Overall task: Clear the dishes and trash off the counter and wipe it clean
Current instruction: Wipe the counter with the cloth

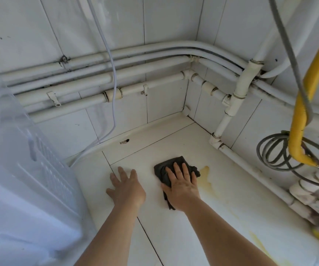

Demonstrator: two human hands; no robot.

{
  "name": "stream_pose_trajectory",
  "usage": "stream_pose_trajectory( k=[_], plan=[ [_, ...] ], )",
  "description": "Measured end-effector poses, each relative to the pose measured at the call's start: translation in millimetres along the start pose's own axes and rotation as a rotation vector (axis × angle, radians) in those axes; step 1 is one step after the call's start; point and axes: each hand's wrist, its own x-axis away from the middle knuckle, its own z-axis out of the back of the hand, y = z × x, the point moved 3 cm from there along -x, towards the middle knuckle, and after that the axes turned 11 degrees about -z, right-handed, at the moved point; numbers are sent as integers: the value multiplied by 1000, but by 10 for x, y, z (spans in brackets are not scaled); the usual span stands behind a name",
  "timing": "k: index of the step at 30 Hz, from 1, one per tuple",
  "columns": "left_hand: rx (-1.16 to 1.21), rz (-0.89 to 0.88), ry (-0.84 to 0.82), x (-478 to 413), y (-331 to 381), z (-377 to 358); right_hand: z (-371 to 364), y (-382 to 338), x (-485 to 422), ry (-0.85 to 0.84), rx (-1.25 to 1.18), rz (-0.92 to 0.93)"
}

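Two hands on counter (174,237), both flat. Right hand (181,186) pressed dark cloth (174,161) onto tiled surface, fingers spread straight over it, no pinch; judged placed so to bear down while wiping. Left hand (125,187) lay palm down beside cloth, fingers splayed, holding nothing; likely bracing body. Yellowish stain (205,174) sat just right of cloth, not yet wiped. No dishes or trash on visible counter; clearing judged done, wiping unfinished

Home kitchen corner: tiled counter (174,237), wall pipes (97,73), yellow gas hose (297,120).
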Motion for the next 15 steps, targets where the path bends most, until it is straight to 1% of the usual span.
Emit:
stream_pose_trajectory(
  k=[3, 9, 12, 15],
  plan=[
    [-30, -128, -4, 5, 331, -140, 60, 463, -127, 18, -51, -142],
    [-69, -221, -86, 16, 780, -256, -32, 1317, 264, 66, -135, -375],
    [-100, -230, -91, 49, 830, -282, -52, 1529, 475, 53, -173, -468],
    [-107, -245, -86, 26, 858, -283, -20, 1489, 463, 55, -190, -508]
  ],
)
